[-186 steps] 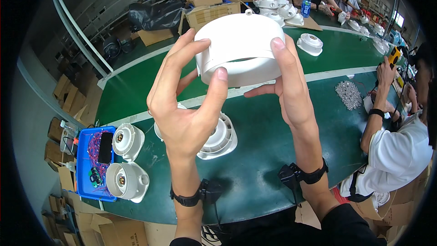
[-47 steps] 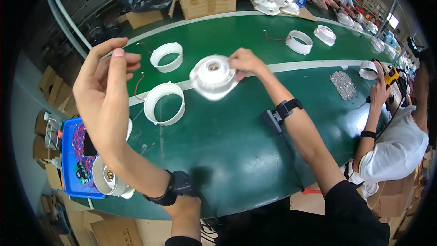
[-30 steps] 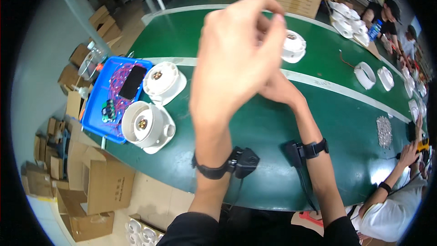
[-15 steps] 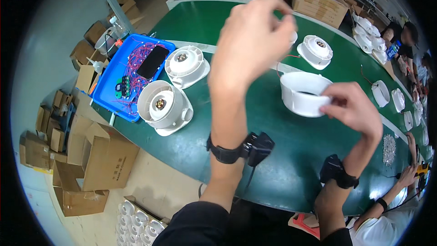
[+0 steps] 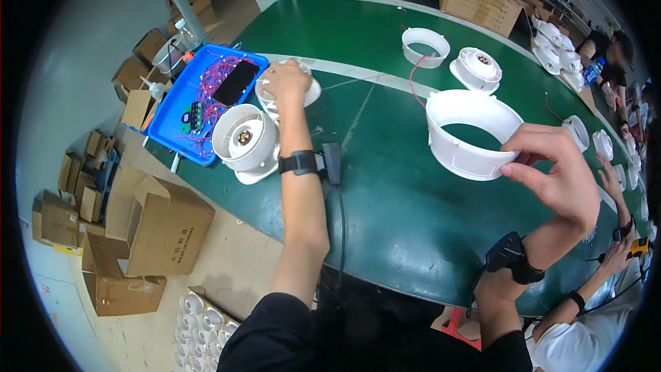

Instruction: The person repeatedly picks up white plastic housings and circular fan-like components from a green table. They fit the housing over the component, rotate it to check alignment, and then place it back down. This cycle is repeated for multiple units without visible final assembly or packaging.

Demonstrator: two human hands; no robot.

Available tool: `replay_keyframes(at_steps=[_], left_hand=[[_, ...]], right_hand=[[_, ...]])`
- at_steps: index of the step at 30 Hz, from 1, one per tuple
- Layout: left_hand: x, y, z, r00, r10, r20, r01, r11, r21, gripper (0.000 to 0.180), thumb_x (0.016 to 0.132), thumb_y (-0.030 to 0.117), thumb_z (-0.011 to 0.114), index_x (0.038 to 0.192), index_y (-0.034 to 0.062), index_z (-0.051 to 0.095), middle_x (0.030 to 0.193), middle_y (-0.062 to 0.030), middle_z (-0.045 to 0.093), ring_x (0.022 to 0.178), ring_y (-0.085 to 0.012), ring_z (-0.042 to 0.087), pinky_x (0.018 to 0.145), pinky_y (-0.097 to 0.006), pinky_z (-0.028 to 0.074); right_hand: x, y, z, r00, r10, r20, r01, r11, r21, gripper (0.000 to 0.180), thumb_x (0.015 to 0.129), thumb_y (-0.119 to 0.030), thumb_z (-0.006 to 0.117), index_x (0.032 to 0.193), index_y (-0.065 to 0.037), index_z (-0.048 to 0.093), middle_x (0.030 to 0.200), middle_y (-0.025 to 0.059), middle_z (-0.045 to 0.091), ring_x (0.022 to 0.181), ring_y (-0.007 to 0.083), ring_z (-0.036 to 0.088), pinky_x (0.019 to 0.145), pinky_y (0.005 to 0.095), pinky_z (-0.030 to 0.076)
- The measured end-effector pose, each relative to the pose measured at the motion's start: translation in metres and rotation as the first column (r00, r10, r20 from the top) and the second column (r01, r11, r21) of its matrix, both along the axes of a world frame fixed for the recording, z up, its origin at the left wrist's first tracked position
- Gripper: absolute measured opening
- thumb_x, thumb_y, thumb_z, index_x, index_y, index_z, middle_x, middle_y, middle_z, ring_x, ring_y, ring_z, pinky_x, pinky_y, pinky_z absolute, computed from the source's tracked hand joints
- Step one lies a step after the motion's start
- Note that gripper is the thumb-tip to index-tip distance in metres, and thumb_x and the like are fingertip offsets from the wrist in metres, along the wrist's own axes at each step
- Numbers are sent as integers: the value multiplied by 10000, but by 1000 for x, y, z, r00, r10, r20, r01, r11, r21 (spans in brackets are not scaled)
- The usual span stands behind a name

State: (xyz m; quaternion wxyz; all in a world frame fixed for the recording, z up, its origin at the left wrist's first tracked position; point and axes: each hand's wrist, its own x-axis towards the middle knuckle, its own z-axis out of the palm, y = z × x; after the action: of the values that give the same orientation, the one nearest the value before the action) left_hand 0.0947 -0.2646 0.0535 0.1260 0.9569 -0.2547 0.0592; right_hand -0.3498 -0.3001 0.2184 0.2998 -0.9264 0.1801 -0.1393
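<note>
Between the thumb and fingers of my right hand [image 5: 554, 169] is the rim of a white plastic ring [image 5: 461, 156], tilted above the green table. A thin red wire runs from its far left side. My left hand [image 5: 288, 81] lies over a white round housing [image 5: 312, 91] beside the blue tray, fingers curled down on its top; their tips are partly hidden. Just nearer stands another white housing [image 5: 246, 139] with a brass-coloured centre and a flat base.
The blue tray [image 5: 160, 127] holds red and purple wires, a black phone [image 5: 236, 83] and a small green circuit board [image 5: 191, 118]. Farther off are a second ring [image 5: 413, 56] and a housing [image 5: 477, 72]. At right, a co-worker's hand grips a yellow tool [image 5: 639, 246].
My left hand has swung left and down from above the table's middle onto the white housing. The ring in my right hand has tipped, showing its open middle.
</note>
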Motion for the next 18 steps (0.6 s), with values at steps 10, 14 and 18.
replay_keyframes(at_steps=[10, 14, 18], left_hand=[[-103, -6, 51, 541, -749, -383, 806, 591, -16, 541, 732, 188, 754, 1263, 157, 658, 1188, -188, 676, 1067, -331, 653, 935, -385, 520], [-117, -5, 82, 277, -945, -174, 799, 327, -505, 509, 886, 266, 678, 1346, 87, 551, 1222, -169, 646, 1120, -271, 627, 972, -360, 486], [-157, 13, 129, 174, -984, 35, 573, 72, -817, 487, 1028, 193, 484, 1467, 18, 369, 1320, -182, 580, 1268, -238, 511, 1085, -368, 366]], right_hand=[[9, -19, -14, 995, -47, 91, 51, 998, -40, 172, 798, -45, 711, 940, 42, 670, 814, 112, 668, 711, 159, 640, 638, 278, 508], [13, -30, -18, 982, -72, 172, 77, 997, -18, 141, 829, -45, 695, 953, 21, 677, 798, 106, 663, 695, 150, 632, 651, 281, 516], [15, -35, -20, 942, -61, 331, 63, 998, 3, 143, 853, -54, 682, 978, 15, 669, 790, 84, 661, 705, 139, 641, 665, 278, 532]])
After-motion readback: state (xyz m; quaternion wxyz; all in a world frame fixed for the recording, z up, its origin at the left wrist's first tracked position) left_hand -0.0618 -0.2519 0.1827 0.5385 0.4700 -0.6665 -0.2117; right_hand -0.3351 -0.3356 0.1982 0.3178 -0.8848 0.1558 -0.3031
